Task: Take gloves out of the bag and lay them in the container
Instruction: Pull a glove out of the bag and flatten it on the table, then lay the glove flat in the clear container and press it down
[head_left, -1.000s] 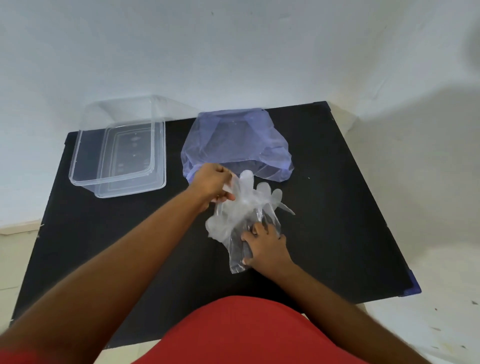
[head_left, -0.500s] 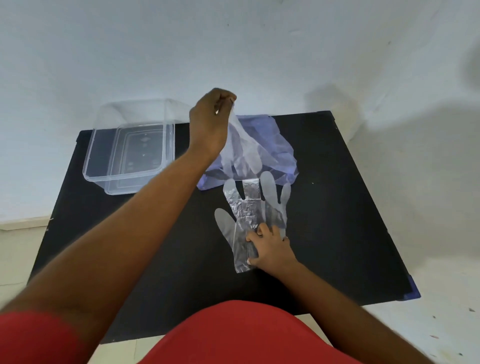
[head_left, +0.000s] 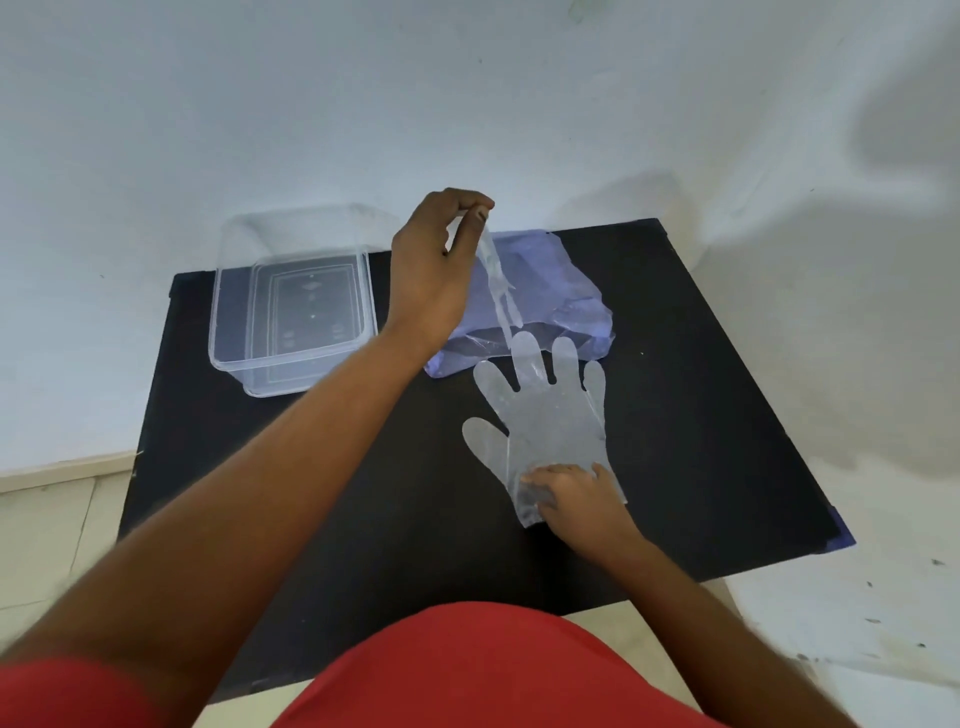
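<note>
The flat glove (head_left: 545, 415) points its fingers toward the bag (head_left: 561, 306), cuff pinned under the right hand (head_left: 571, 493); the left hand (head_left: 436, 265) pinches a second glove (head_left: 498, 291) hanging above the bag.

Black table against a pale wall

The black table (head_left: 701, 415) stands against a white wall (head_left: 363, 104); pale floor (head_left: 857, 623) shows at right with a few dark specks, possibly dirt. A red garment (head_left: 467, 670) fills the bottom edge.

I see a clear glove (head_left: 545, 415) flat, another glove (head_left: 500, 291) dangling, the bluish bag (head_left: 550, 296) crumpled beside an empty clear container (head_left: 293, 312).
</note>
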